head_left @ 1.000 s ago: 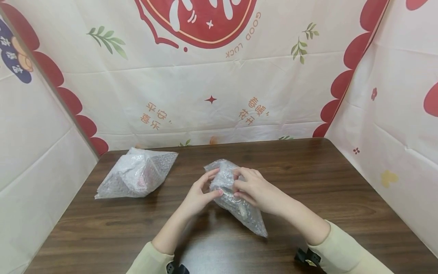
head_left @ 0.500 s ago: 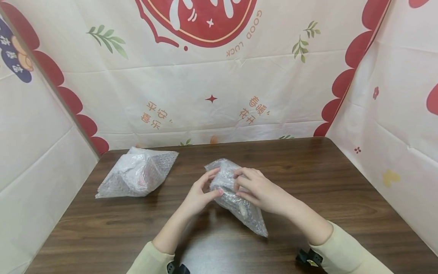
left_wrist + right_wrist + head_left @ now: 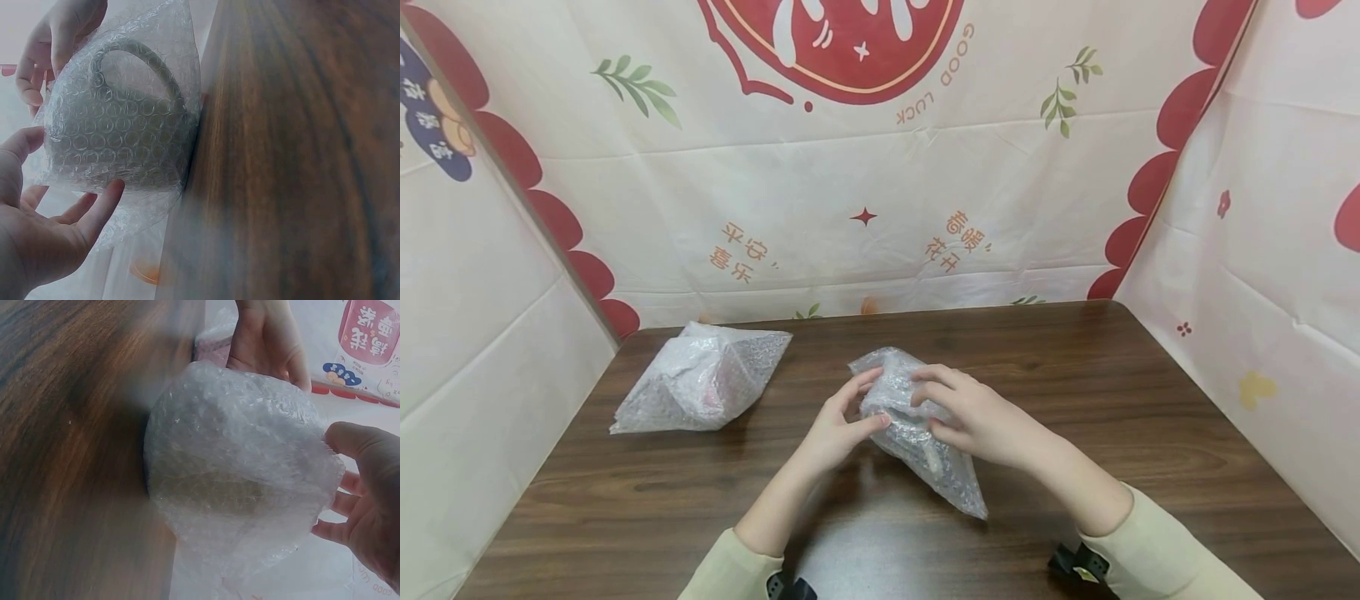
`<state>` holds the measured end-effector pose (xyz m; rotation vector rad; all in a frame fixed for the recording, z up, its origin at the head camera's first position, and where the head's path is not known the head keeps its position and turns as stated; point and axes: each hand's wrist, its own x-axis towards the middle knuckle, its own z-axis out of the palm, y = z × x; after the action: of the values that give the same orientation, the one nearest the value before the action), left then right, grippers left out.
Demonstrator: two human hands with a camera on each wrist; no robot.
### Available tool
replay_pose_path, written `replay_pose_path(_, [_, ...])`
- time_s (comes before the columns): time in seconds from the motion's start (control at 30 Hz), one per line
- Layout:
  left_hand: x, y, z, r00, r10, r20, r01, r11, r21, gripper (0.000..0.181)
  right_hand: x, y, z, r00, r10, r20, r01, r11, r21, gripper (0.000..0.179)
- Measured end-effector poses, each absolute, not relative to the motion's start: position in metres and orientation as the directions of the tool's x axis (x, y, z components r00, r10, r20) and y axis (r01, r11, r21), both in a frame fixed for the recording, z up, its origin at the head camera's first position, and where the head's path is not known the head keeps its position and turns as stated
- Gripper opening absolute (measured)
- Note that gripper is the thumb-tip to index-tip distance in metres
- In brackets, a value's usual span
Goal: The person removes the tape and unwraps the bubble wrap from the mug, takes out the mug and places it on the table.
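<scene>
One bubble-wrapped package, on the tabletop, near the middle, between both hands; a pointed corner of wrap toward the near right. Looped handle of the wrapped object, dimly visible through the plastic in the left wrist view.

Left hand: thumb and fingers apart, bent round the package's left side, in light hold.

Right hand: fingers spread and slightly bent, at the package's upper right; firmness of fingertip contact impossible to tell.

One second bubble-wrapped bundle, at the far left of the tabletop, well apart from both hands; faint pink within.

Two pale sleeves, a black device beside each cuff.

One printed cloth, white with red, behind the tabletop.
</scene>
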<state>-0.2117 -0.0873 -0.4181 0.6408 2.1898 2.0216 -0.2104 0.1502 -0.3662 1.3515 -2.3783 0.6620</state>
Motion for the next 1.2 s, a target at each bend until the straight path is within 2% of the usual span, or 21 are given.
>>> replay_pose_path(0.1, [-0.212,-0.087,-0.418,-0.908,0.359,0.216,0.241,0.028,0.97,0.065,-0.21,0.15,-0.368,-0.547,-0.673,0.498,-0.834,0.486,-0.26,0.034])
replay_pose_path(0.27, [-0.211,-0.087,-0.418,-0.908,0.356,0.22,0.245,0.028,0.969,0.065,-0.208,0.147,-0.371,-0.617,-0.618,0.487,-0.782,0.546,-0.3,0.055])
replay_pose_path(0.4, [-0.212,-0.087,-0.419,-0.907,0.356,0.224,0.252,0.035,0.967,0.064,-0.204,0.146,-0.372,-0.646,-0.6,0.471,-0.756,0.589,-0.287,0.06])
replay_pose_path(0.63, [-0.212,-0.087,-0.418,-0.907,0.36,0.217,0.245,0.034,0.969,0.065,-0.2,0.148,-0.371,-0.651,-0.573,0.498,-0.733,0.645,-0.216,0.061])
replay_pose_path(0.93, [-0.212,-0.087,-0.419,-0.906,0.359,0.224,0.249,0.023,0.968,0.064,-0.192,0.156,-0.369,-0.735,-0.465,0.494,-0.644,0.707,-0.292,0.056])
replay_pose_path(1.2, [-0.212,-0.086,-0.418,-0.908,0.353,0.226,0.257,0.042,0.965,0.066,-0.187,0.158,-0.371,-0.773,-0.395,0.497,-0.587,0.743,-0.322,0.041])
